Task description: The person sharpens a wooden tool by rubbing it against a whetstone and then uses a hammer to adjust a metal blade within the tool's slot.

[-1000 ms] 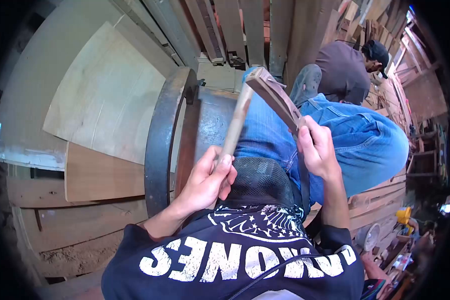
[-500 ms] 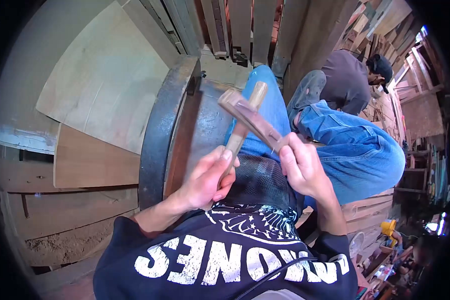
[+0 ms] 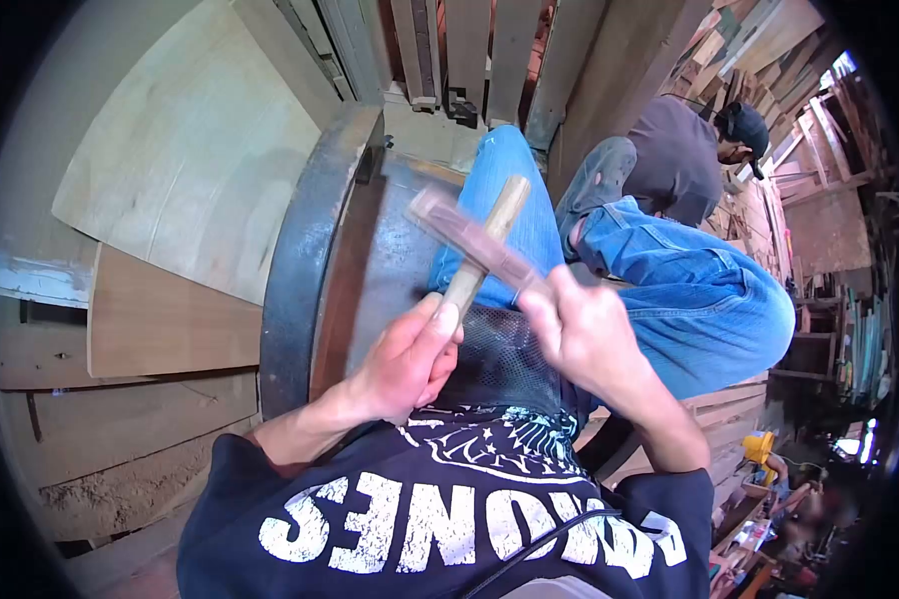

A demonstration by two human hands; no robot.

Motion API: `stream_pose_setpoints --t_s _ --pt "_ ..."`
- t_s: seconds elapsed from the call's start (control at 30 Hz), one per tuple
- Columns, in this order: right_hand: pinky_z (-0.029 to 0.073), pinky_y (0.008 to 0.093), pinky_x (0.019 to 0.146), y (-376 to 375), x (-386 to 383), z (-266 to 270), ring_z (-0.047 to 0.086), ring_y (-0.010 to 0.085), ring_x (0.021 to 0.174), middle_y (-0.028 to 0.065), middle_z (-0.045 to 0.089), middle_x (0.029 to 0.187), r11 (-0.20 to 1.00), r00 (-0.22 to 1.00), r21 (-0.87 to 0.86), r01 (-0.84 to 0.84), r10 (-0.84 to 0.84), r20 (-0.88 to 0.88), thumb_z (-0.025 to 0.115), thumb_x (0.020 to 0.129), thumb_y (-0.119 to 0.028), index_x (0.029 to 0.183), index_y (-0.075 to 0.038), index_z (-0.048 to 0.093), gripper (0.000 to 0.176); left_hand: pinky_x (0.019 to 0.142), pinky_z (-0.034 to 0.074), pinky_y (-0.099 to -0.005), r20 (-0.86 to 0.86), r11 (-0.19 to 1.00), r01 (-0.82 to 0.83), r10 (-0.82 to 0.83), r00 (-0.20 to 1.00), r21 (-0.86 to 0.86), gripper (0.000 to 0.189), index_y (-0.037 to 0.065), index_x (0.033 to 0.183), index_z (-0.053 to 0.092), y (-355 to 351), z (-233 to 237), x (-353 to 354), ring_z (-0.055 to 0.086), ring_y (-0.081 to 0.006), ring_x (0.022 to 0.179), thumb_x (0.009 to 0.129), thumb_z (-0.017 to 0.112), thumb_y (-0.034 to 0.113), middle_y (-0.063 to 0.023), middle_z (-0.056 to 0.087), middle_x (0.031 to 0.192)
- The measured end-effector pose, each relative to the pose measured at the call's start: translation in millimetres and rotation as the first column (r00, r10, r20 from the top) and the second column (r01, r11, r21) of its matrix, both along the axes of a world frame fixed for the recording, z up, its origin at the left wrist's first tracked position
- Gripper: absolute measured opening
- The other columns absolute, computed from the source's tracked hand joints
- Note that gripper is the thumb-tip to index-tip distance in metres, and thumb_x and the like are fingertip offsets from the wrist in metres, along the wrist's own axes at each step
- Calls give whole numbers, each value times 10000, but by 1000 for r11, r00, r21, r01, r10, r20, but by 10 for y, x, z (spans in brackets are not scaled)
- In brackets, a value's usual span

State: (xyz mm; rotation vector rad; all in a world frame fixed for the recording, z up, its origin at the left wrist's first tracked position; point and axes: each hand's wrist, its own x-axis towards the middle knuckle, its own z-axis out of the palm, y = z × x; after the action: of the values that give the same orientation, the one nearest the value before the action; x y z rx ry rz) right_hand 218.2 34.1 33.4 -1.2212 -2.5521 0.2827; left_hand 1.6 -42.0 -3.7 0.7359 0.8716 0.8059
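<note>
My left hand [image 3: 407, 361] is wrapped round the lower part of a pale wooden stick [image 3: 506, 207], thumb along it, its free end pointing up and away over my lap. In my right hand [image 3: 587, 321] is a flat brown bar [image 3: 448, 222] with a paler far end, blurred by motion. The bar crosses over the stick at a slant, just above my left fingers. My right fingers close on the bar's near end and hide it. Below both hands lies a dark mesh panel [image 3: 499, 349], against my printed black shirt [image 3: 440, 524].
A curved dark-rimmed piece [image 3: 305, 255] stands at my left, beside pale wooden sheets [image 3: 190, 150]. A co-worker in a dark shirt [image 3: 674, 155] sits bent forward at upper right. Stacked timber [image 3: 714, 60] and a yellow tool [image 3: 759, 446] lie along the right side.
My right hand and the bar have shifted left across the stick. My left hand still grips the stick, and the whole view has moved slightly.
</note>
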Motion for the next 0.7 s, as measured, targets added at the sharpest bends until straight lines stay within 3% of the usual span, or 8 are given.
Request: stream_pose_setpoints --t_s 0.1,0.17,0.23,0.3,0.4,0.53,0.63,0.7 --pt "487 502 488 182 63 155 615 407 515 173 581 550 985 994 -142 93 -101 -49 624 919 -439 830 -42 510 423 367 317 -217 68 1000 -26 26 997 -5 343 68 1004 442 12 19 -5 341 -61 383 1074 302 373 6 381 610" --pt "487 497 483 202 8 172 615 401 514 171 578 545 989 990 -82 121 -126 -57 622 921 -441 821 -36 519 430 366 314 -217 94 999 -19 15 995 48 336 68 1003 445 38 16 -42 344 -63 384 1075 299 361 6 382 610" --pt "483 458 453 -38 -120 104 616 382 505 169 568 530 996 993 -17 -89 90 70 631 931 -386 794 -25 524 400 366 315 -216 65 998 -56 53 996 37 332 68 1001 443 61 6 -59 344 -64 386 1075 295 356 6 381 611" --pt "489 455 455 28 -134 128 615 385 505 174 567 528 992 990 -56 -111 115 79 636 930 -383 792 -14 527 409 364 317 -218 19 998 -67 67 998 10 329 69 999 441 71 21 -80 343 -63 387 1076 293 353 5 381 613" --pt "500 501 489 319 -132 167 606 413 504 190 567 531 990 990 -32 140 -141 -29 631 910 -466 827 -10 540 473 357 314 -224 76 994 -97 94 993 40 325 62 980 444 51 45 -75 339 -62 393 1075 312 343 13 378 608" --pt "499 499 479 105 -210 140 608 407 493 181 563 518 996 993 -31 -84 86 81 612 923 -469 803 -31 536 460 357 311 -224 87 990 -135 131 988 50 317 52 962 446 90 33 -120 341 -61 399 1077 331 325 19 379 601" --pt "487 488 442 453 -212 223 605 401 473 173 552 496 983 986 76 169 -169 -2 592 943 -452 754 -35 529 463 355 313 -225 116 991 -131 128 985 20 297 48 949 444 71 52 -73 353 -62 393 1075 345 299 17 387 591" --pt "496 496 456 106 -289 173 601 410 471 183 553 493 997 995 42 -59 56 87 580 943 -484 776 -13 546 500 356 315 -226 37 982 -171 169 985 82 282 49 948 437 88 21 -103 363 -61 394 1074 357 288 22 378 582"
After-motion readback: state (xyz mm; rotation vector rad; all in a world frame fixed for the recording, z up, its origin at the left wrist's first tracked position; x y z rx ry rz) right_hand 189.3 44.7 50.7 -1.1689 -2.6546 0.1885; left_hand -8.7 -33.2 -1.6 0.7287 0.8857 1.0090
